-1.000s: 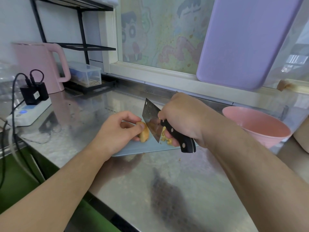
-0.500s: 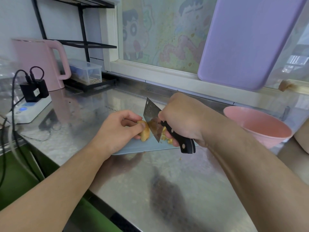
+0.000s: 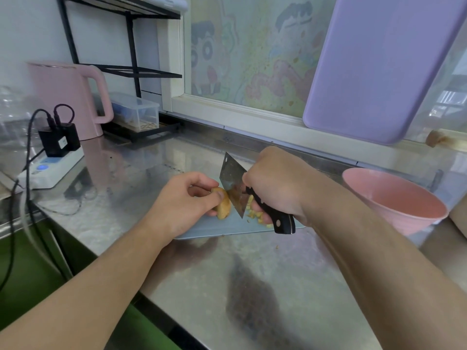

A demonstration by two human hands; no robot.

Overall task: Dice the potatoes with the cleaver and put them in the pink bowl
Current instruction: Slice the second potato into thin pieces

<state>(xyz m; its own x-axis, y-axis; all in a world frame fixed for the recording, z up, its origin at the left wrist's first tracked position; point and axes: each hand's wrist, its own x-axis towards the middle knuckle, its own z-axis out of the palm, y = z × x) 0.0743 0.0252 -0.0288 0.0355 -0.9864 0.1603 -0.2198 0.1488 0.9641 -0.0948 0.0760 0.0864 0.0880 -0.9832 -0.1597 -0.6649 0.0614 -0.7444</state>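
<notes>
My left hand pinches the uncut potato piece on the pale blue cutting board; thumb and curled fingers clamp it from the left. My right hand wraps the black riveted handle of the cleaver, fingers curled tight round it. The blade stands nearly upright, tip up toward the window, flat side facing left. Its edge comes down just beside the right face of the potato piece; touching or not, I cannot tell. Diced potato bits lie on the board to the right of the blade, partly hidden under my right hand.

The board sits mid-depth on the steel countertop, well back from the front edge. The pink bowl stands near the counter's right edge, apart from the board; whether it holds anything I cannot tell.

Back left corner: pink kettle, clear lidded box on a black rack. Left edge: white power strip with black adapters plugged in. A purple board leans against the window at the back right.
</notes>
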